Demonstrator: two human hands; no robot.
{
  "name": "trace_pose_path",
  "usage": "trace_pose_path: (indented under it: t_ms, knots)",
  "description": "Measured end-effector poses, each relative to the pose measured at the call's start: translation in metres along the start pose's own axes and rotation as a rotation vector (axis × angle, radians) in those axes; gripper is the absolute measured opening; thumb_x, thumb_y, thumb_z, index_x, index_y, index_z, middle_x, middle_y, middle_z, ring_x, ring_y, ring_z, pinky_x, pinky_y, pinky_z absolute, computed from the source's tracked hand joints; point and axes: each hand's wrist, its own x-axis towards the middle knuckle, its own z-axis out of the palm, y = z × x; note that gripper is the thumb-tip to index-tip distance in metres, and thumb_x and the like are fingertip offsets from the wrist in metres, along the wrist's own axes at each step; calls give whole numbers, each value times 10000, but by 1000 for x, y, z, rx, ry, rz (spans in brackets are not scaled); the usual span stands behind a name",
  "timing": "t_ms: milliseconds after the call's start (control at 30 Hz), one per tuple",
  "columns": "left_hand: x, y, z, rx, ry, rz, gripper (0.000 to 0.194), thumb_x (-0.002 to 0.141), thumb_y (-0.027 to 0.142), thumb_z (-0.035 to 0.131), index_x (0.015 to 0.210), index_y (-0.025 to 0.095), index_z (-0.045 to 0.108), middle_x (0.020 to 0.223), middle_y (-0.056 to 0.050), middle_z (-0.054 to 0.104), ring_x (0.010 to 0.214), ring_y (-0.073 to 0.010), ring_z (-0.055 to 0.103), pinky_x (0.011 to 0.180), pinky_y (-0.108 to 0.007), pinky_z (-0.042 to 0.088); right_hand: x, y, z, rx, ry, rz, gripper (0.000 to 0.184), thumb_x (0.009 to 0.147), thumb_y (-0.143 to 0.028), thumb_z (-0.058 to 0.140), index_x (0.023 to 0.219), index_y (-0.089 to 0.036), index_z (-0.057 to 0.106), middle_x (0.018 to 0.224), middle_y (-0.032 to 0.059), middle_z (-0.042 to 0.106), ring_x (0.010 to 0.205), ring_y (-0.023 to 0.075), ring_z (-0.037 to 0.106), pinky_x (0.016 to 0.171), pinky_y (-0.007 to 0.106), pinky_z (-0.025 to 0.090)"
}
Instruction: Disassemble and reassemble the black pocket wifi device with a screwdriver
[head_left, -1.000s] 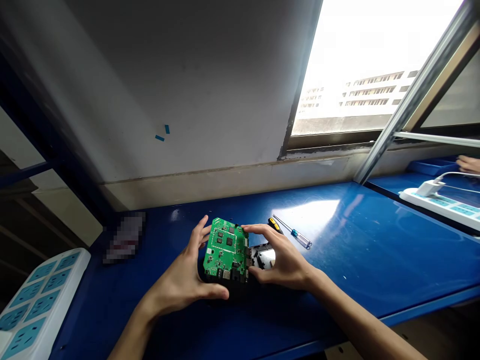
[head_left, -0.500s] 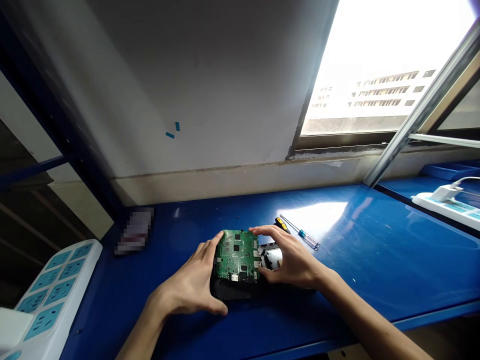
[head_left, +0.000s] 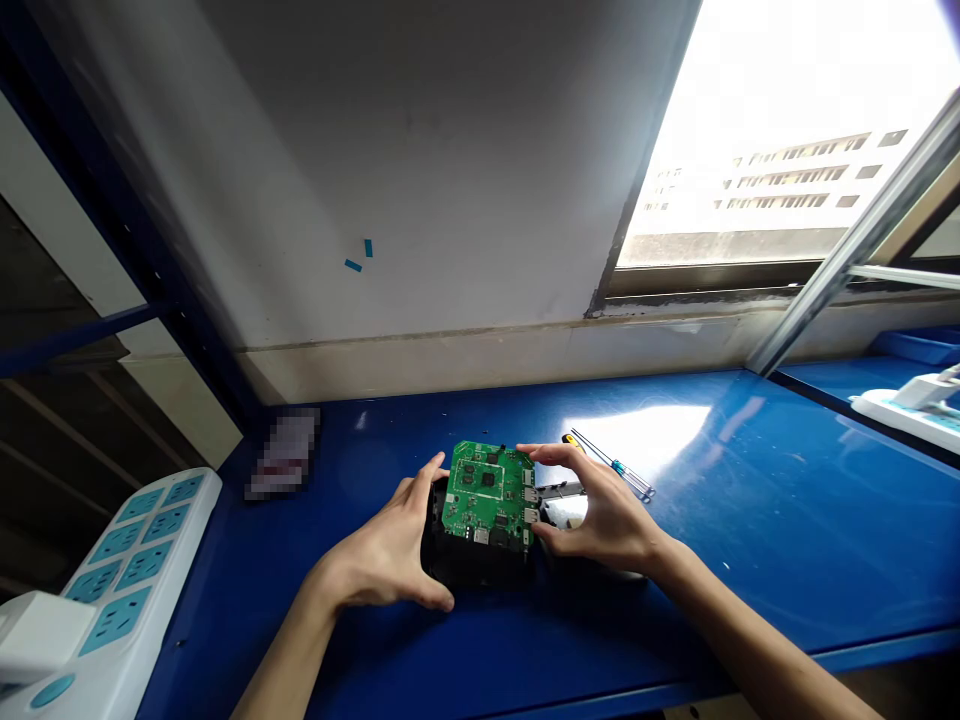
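Observation:
A green circuit board [head_left: 487,490] with metal ports along its right and near edges sits over a black plastic case [head_left: 472,570]. My right hand [head_left: 604,510] grips the board by its right side, thumb at the near part and fingertips at the far corner. My left hand [head_left: 379,555] is curved around the case's left side, thumb at the near edge and fingers at the far edge. Partly hidden behind my right hand lies another black part with a silvery inside [head_left: 564,511].
Beyond my right hand lie a screwdriver with a clear and blue handle [head_left: 634,480] and a yellow-black tool [head_left: 573,441]. White power strips stand at left [head_left: 157,590] and far right [head_left: 892,413]. A blurred flat item [head_left: 285,455] lies at the back left.
The board has risen a little and shifted away from me, showing more of the black case's near part. Both hands keep their holds. The camera view has turned slightly left.

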Motion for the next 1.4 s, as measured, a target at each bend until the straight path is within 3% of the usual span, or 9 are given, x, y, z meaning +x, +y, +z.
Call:
trace_pose_path:
  t_ms: [333,567,800,1100,1300,1400]
  knots:
    - [3,-8,0,17,17,63,1442,502,267,937,1646,294,59,1627,-199,297,1500,-422,313,1175,-584,347,-1,2,12,47,-105,-70,649,679,-193,759,1267,-265,494,1390,109,655,1250,288,662,1040,498,560]
    - [2,-4,-1,-3,31,22,1189,510,249,906,1519,255,276,1502,-166,396,1356,-402,456,1089,-508,456,-1,-2,6,49,-173,-82,653,683,-177,761,1272,-277,498,1407,102,645,1309,285,628,1079,501,540]
    - [1,-3,-1,1,18,7,1094,515,237,894,1433,274,299,1438,-139,408,1287,-377,502,1038,-474,485,0,-5,1,39,-236,-88,647,745,-226,780,1332,-273,511,1433,112,634,1311,296,625,1079,518,540]
    - [1,-3,-2,29,12,25,1137,533,218,896,1510,280,318,1455,-135,428,1370,-387,440,1118,-505,426,0,-9,-1,-34,-312,-93,477,801,-297,763,1262,-270,641,1506,82,593,1256,307,663,998,491,611]
    - [0,0,-3,74,-5,11,1172,536,211,894,1558,212,320,1525,-168,385,1426,-386,388,1166,-498,387,0,-9,-1,-23,-361,-69,465,799,-326,774,1245,-255,661,1510,92,592,1280,324,657,1039,510,587]
    - [2,-2,-2,100,-6,54,1171,535,204,889,1567,210,336,1578,-164,363,1493,-395,297,1223,-521,308,0,-9,0,-22,-369,-66,442,807,-334,766,1228,-247,665,1514,98,588,1299,323,646,1055,511,576]
